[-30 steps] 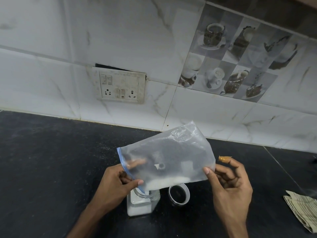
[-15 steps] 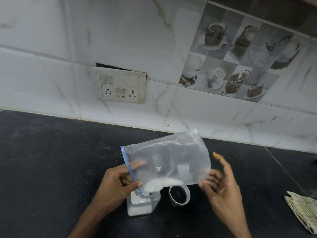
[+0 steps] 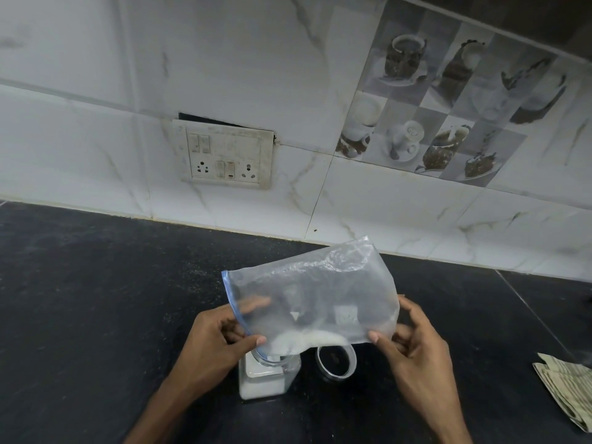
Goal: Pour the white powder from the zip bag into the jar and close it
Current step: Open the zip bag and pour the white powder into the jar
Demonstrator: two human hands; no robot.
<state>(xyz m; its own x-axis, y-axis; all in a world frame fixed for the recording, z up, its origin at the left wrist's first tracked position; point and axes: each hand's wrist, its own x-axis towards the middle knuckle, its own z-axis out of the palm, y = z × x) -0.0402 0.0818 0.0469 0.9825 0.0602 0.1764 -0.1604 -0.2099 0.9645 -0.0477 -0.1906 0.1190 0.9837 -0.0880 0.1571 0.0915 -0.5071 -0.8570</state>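
A clear zip bag (image 3: 315, 293) with a blue zip edge is tilted mouth-down over an open square jar (image 3: 266, 379) on the black counter. White powder (image 3: 304, 341) lies along the bag's low edge, at the jar's mouth; the jar holds white powder in its bottom. My left hand (image 3: 221, 341) pinches the bag's zip end just above the jar. My right hand (image 3: 413, 350) holds the bag's lower right corner between thumb and fingers. The jar's round clear lid (image 3: 336, 360) lies on the counter right beside the jar.
A folded cloth (image 3: 567, 392) lies at the counter's right edge. The tiled wall with a switch and socket plate (image 3: 224, 155) runs behind the black counter (image 3: 80, 299).
My right hand has closed in on the bag's lower right corner and now grips it. The bag has sunk slightly and the powder has slid toward the jar's mouth.
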